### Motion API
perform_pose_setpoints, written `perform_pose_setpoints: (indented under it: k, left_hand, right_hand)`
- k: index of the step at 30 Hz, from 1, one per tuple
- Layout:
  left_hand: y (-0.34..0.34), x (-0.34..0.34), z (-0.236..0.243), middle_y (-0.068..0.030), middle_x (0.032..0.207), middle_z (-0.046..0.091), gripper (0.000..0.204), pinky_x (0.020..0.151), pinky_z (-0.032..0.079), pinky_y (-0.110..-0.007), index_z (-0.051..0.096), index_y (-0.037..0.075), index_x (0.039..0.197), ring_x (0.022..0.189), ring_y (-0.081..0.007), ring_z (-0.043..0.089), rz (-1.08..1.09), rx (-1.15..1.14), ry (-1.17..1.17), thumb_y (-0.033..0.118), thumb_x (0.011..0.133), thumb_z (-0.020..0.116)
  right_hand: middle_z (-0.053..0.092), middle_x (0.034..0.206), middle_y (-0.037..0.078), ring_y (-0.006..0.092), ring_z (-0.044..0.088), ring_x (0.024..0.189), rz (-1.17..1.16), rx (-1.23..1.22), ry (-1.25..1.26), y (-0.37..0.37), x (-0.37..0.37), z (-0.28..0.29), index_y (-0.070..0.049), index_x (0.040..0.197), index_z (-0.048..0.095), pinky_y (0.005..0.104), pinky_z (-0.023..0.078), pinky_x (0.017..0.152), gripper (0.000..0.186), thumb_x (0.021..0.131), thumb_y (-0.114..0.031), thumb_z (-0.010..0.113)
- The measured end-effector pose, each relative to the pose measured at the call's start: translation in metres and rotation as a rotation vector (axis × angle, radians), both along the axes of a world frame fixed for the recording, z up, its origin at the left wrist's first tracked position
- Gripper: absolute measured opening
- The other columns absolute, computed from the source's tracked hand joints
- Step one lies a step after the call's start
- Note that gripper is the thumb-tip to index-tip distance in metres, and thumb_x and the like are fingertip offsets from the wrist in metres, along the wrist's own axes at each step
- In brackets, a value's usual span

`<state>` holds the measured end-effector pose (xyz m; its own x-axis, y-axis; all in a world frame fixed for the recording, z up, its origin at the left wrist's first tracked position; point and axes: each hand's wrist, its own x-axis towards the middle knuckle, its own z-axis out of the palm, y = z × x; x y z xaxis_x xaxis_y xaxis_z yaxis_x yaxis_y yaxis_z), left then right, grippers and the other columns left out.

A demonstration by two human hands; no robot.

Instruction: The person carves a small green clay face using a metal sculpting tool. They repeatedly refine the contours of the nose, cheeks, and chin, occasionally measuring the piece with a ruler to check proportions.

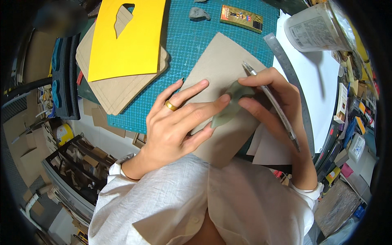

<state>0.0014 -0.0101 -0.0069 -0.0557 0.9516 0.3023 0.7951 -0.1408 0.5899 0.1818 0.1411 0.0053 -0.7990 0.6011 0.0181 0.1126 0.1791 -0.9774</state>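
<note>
A grey-brown cardboard sheet lies tilted before me on the green cutting mat, its near corner reaching my shirt. Over it, a thin grey-green leaf-shaped piece is gripped by both hands. My left hand, with a gold ring, has thumb and index finger closed on the piece's lower left part; its other fingers stretch apart over the cardboard. The thumb and index finger of my right hand pinch the upper right part. That hand also keeps a clear pen lengthwise between its fingers, one tip pointing toward me.
At the far left, a yellow sheet with an irregular cut-out lies on stacked cardboard. A grey putty-like lump and a gold-and-black box sit farther back. A metal ruler, white paper and a plastic tub are on the right.
</note>
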Motion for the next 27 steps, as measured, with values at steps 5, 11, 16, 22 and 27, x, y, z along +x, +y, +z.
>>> perform_pose_setpoints:
  k: [5, 11, 16, 22, 27]
  left_hand:
    - [0.0012, 0.0016, -0.0008, -0.0049, 0.096, 0.076, 0.037, 0.107, 0.040, -0.050, 0.076, 0.007, 0.103, 0.121, -0.0293, 0.063, 0.013, 0.008, -0.013, 0.009, 0.067, 0.079]
    - [0.0021, 0.0012, 0.0005, -0.0050, 0.095, 0.076, 0.037, 0.107, 0.040, -0.050, 0.076, 0.007, 0.103, 0.121, -0.0298, 0.063, 0.009, 0.005, -0.010, 0.009, 0.066, 0.079]
    - [0.0009, 0.0010, -0.0009, -0.0001, 0.103, 0.075, 0.042, 0.107, 0.041, -0.046, 0.075, 0.013, 0.108, 0.121, -0.0243, 0.062, 0.017, -0.005, -0.014, 0.010, 0.066, 0.077]
    - [0.0021, 0.0012, 0.0000, -0.0060, 0.092, 0.076, 0.040, 0.107, 0.040, -0.049, 0.076, 0.007, 0.105, 0.120, -0.0300, 0.064, 0.004, 0.005, -0.007, 0.009, 0.065, 0.079]
    - [0.0008, 0.0008, 0.0000, 0.0027, 0.106, 0.075, 0.044, 0.107, 0.041, -0.043, 0.075, 0.016, 0.110, 0.121, -0.0220, 0.062, 0.020, -0.013, -0.005, 0.012, 0.067, 0.076]
  right_hand:
    - [0.063, 0.091, 0.006, 0.0101, 0.061, 0.080, 0.031, 0.043, 0.020, 0.0041, 0.0020, -0.0036, -0.001, 0.107, 0.066, 0.0227, 0.048, 0.072, 0.029, 0.081, 0.005, 0.076]
    - [0.063, 0.091, 0.006, 0.0109, 0.061, 0.079, 0.038, 0.078, 0.031, 0.0048, 0.0018, -0.0043, -0.001, 0.107, 0.066, 0.0230, 0.048, 0.070, 0.029, 0.081, 0.003, 0.077]
    - [0.064, 0.090, 0.006, 0.0105, 0.061, 0.079, 0.039, 0.093, 0.036, 0.0055, 0.0019, -0.0060, -0.002, 0.106, 0.067, 0.0228, 0.048, 0.070, 0.028, 0.080, 0.001, 0.077]
    - [0.064, 0.088, 0.006, 0.0110, 0.062, 0.077, 0.057, 0.109, 0.012, 0.0075, 0.0018, -0.0027, -0.002, 0.105, 0.067, 0.0231, 0.048, 0.069, 0.028, 0.080, -0.001, 0.078]
    - [0.064, 0.088, 0.006, 0.0116, 0.062, 0.077, 0.063, 0.118, 0.016, 0.0082, 0.0024, -0.0029, -0.002, 0.105, 0.067, 0.0236, 0.048, 0.068, 0.028, 0.080, -0.001, 0.078]
